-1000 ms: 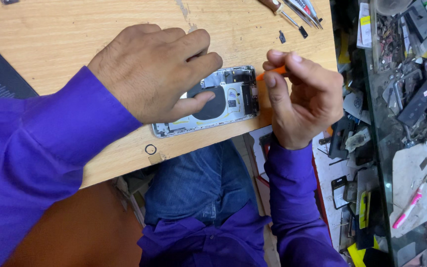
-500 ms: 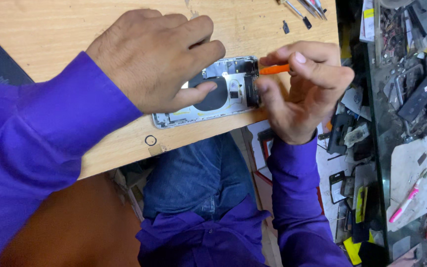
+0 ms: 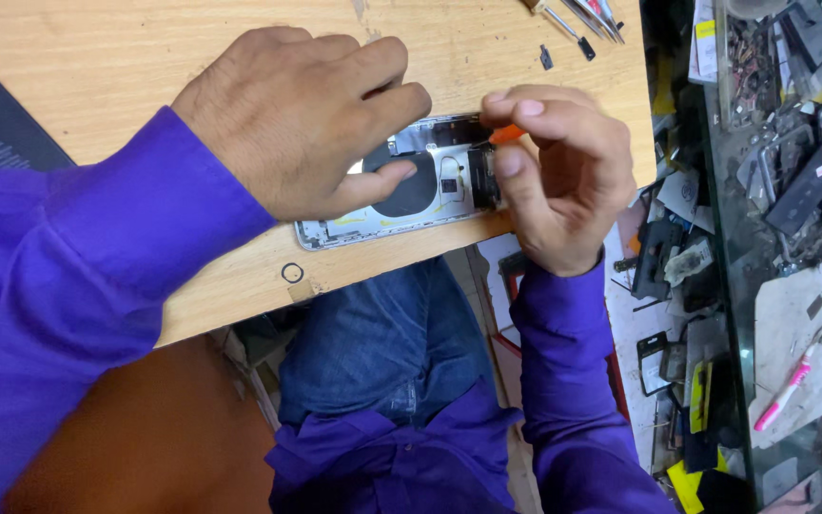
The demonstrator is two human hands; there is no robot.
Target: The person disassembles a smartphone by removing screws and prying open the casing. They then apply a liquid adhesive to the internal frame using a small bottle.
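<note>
Right hand has curled over the orange tool at the phone housing

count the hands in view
2. The left hand presses down on the opened phone housing; the right hand pinches an orange tool at the housing's right end. No others show.

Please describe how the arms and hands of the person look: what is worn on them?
Both arms wear long purple sleeves of plain cloth, reaching the wrists, with a cuff on each. The left hand and right hand are bare: no gloves, no rings or watch visible.
</note>
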